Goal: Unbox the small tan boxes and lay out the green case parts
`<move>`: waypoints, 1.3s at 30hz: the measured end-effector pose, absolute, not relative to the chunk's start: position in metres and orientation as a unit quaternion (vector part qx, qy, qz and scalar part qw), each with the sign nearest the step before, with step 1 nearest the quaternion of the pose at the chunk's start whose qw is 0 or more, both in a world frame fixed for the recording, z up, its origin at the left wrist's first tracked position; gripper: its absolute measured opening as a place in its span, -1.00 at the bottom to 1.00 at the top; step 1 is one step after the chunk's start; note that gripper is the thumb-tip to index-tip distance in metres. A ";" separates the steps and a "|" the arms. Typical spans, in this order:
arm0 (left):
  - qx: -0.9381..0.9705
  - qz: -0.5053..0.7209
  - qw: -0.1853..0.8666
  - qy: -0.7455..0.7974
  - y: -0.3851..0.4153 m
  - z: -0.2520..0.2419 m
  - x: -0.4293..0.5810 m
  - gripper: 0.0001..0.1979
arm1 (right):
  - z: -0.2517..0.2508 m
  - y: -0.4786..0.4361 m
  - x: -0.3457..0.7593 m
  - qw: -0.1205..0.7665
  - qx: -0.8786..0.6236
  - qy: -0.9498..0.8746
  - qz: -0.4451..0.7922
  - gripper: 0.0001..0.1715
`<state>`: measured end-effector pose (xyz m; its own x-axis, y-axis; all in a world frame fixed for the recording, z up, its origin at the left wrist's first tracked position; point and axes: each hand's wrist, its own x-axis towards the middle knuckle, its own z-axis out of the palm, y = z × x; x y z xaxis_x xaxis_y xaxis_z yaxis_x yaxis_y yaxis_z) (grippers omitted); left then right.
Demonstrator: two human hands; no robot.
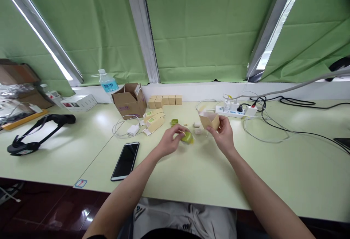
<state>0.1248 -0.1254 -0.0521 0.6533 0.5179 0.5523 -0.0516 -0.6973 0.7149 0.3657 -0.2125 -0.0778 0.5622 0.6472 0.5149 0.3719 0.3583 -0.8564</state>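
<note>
Person sits at a pale green desk (191,173). Closest in, lower left of centre, a dark phone (125,160) lies flat. A bit further, mid-frame, the left hand (170,141) has its fingers pinched around a small yellow-green pack (187,137), just above the desk. The right hand (224,135) grips an open tan carton (210,120) right beside it; the two look near but not touching. Past the hands, left of centre, there's a white charger (133,130), then a brown box (129,100) and a row of tan cubes (165,100). A power strip (234,111) sits centre-right, and a bottle (108,82) is furthest back, upper left.
</note>
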 end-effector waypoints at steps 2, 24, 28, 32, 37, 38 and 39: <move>0.895 0.282 0.318 0.133 -0.130 -0.055 0.126 -0.86 | -0.077 -0.212 0.365 0.707 -0.525 -0.446 0.158 -0.24; 0.834 0.514 0.129 0.152 -0.145 -0.065 0.139 -0.85 | -0.068 -0.223 0.317 0.646 -0.366 -0.467 0.481 -0.23; 0.832 0.517 0.131 0.153 -0.153 -0.062 0.140 -0.78 | -0.066 -0.228 0.314 0.636 -0.346 -0.498 0.477 -0.37; 0.823 0.491 0.236 0.164 -0.155 -0.067 0.142 -0.67 | -0.064 -0.229 0.314 0.640 -0.343 -0.514 0.457 -0.37; 0.759 0.444 0.451 0.152 -0.150 -0.078 0.148 -0.47 | -0.065 -0.229 0.314 0.666 -0.353 -0.487 0.441 -0.31; 0.748 0.438 0.478 0.141 -0.149 -0.080 0.150 -0.43 | -0.066 -0.228 0.314 0.673 -0.349 -0.470 0.451 -0.30; 0.738 0.433 0.500 0.129 -0.148 -0.081 0.151 -0.41 | -0.067 -0.227 0.313 0.677 -0.346 -0.455 0.463 -0.30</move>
<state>0.1510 -0.1478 -0.0810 0.5913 0.6237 0.5112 -0.2436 -0.4662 0.8505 0.3134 -0.2273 -0.0666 0.1564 0.9422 0.2964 -0.3130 0.3320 -0.8899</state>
